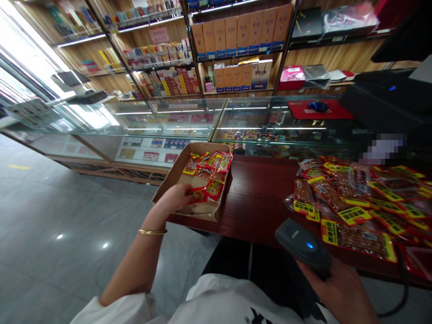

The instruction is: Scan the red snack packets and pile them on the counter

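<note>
My left hand [176,197] reaches over the near left side of a shallow cardboard box [205,215]. Its fingers are closed on the edge of a red snack packet [198,195] lying in the box; the fingertips are partly hidden. Several more red and yellow snack packets [212,163] lie toward the box's far end. A black handheld barcode scanner [300,245] with a blue light is gripped in my right hand [347,288], low at the right. Beyond it spreads a pile of larger clear, red and yellow snack packets [353,193] on the dark red wooden counter [256,193].
Glass display cases [168,119] run behind the counter. A mouse [317,106] rests on a red mouse pad [297,109], beside dark equipment [381,99]. Shelves with boxes [243,31] line the wall. Grey tiled floor [84,225] lies to the left. A cable [403,288] hangs at right.
</note>
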`<action>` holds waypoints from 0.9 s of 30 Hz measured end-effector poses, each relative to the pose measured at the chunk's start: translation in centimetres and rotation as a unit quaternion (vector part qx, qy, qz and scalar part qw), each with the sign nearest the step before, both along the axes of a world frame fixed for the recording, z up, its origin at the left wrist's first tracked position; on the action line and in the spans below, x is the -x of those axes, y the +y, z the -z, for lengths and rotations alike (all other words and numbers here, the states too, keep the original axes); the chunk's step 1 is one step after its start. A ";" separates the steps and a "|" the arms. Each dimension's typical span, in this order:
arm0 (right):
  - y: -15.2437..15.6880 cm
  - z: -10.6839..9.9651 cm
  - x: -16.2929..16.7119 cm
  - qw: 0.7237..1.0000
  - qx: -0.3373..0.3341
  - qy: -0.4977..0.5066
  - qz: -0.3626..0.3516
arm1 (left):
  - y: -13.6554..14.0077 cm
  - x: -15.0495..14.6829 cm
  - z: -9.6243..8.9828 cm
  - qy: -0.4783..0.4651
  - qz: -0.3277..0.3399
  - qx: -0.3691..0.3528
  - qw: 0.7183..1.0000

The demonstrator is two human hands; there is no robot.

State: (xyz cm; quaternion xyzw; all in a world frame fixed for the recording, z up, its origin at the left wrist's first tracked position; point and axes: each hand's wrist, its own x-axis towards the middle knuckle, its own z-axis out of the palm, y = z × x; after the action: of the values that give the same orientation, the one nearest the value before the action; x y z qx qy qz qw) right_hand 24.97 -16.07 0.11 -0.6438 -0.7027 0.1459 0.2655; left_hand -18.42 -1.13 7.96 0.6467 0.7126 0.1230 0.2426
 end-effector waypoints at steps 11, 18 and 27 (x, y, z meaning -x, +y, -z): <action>0.6 0.4 -0.2 1.000 -0.018 -0.016 -0.004 | -3.0 -5.9 -1.3 -0.440 -0.076 0.019 0.895; 0.1 -0.6 0.2 1.000 -0.013 0.007 0.022 | -2.6 -9.2 0.3 -0.417 -0.049 -0.094 0.903; -0.1 -0.4 0.3 0.999 -0.040 -0.013 0.009 | -2.8 -10.9 1.5 -0.284 -0.011 -0.223 0.933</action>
State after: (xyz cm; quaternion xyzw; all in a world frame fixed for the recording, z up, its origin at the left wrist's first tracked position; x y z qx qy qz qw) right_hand 24.67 -16.20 0.53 -0.6411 -0.7053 0.1071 0.2829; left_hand -7.55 -3.92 6.47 0.6143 0.5756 0.4598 0.2828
